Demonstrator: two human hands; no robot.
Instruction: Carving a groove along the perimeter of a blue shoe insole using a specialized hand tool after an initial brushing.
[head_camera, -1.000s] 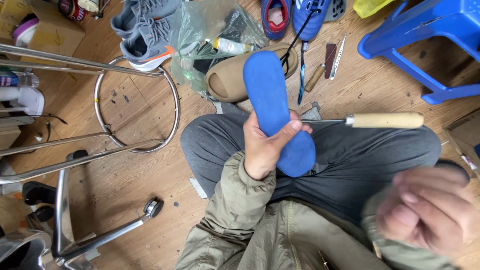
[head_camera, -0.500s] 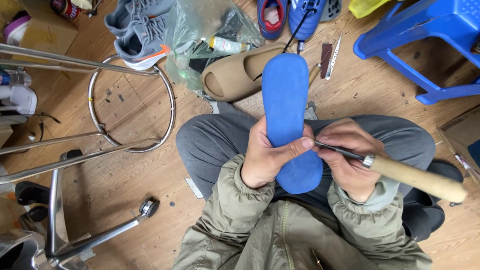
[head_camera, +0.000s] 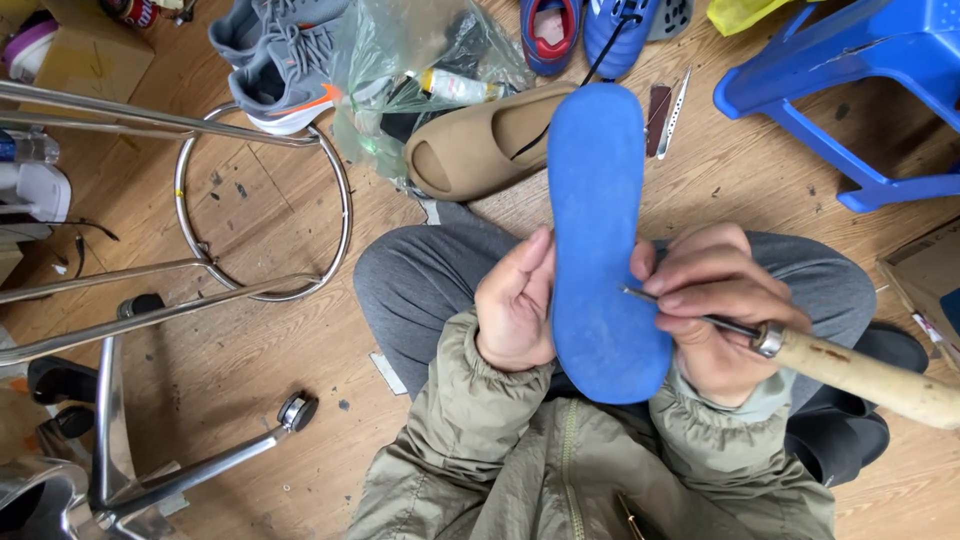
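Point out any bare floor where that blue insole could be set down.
Bare wood lies inside the metal ring and between the left knee and chrome chair base. Crowded above: tan slide, plastic bag, sneakers.

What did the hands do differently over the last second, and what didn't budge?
The right hand, raised and empty a second ago, took up the wooden-handled awl from the lap and brought its metal tip to the blue insole. The left hand stayed gripping the insole's left edge. The tan slide sandal and blue plastic stool kept their places.

Wooden floor (head_camera: 250, 380); tan slipper (head_camera: 480, 150); grey sneakers (head_camera: 275, 50)
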